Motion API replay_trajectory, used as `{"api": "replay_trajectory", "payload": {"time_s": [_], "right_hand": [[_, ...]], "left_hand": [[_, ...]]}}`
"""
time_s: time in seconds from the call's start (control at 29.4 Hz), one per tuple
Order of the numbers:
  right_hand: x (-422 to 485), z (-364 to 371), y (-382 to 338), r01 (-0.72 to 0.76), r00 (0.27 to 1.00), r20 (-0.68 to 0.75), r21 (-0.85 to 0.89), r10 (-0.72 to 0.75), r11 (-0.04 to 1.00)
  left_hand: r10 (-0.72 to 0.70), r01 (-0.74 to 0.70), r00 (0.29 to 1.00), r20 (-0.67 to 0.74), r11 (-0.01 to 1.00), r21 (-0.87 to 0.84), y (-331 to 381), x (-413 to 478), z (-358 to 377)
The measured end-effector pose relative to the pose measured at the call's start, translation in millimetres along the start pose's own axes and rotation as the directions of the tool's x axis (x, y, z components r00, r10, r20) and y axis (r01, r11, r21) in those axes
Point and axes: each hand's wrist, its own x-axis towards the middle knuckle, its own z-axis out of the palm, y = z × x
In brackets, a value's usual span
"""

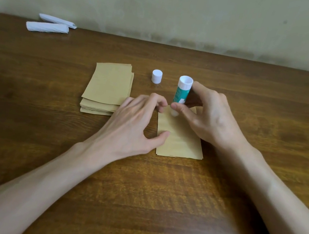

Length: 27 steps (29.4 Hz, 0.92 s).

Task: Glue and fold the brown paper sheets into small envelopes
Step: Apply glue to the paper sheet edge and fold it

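A brown paper sheet lies on the wooden table in front of me. My right hand grips a white and green glue stick, held upside down with its glue end on the sheet's far edge. My left hand holds the sheet down, thumb on its left edge and fingertips at the far left corner. The glue stick's white cap stands on the table behind. A stack of brown paper sheets lies to the left.
Two white folded paper bundles lie at the table's far left corner, near the wall. The table's near part shows bare wood under my forearms.
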Motion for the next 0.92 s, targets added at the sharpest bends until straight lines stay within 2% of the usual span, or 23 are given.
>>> {"api": "replay_trajectory", "payload": {"time_s": [0.1, 0.34, 0.92], "right_hand": [[-2.0, -0.7, 0.8, -0.023, 1.000, -0.017, -0.016, 0.023, 1.000], [-3.0, -8.5, 3.0, -0.115, 0.992, 0.045, -0.058, 0.118, 0.992], [-12.2, -21.9, 5.6, -0.252, 0.967, 0.021, -0.076, 0.254, 0.965]], "left_hand": [[0.007, -0.007, 1.000, 0.002, 1.000, 0.010, 0.1, 0.1, -0.6], [0.015, -0.014, 1.000, -0.006, 1.000, 0.019, -0.3, 0.0, -0.1], [0.015, -0.015, 1.000, -0.004, 0.999, 0.029, -0.6, 0.0, 0.3]]}}
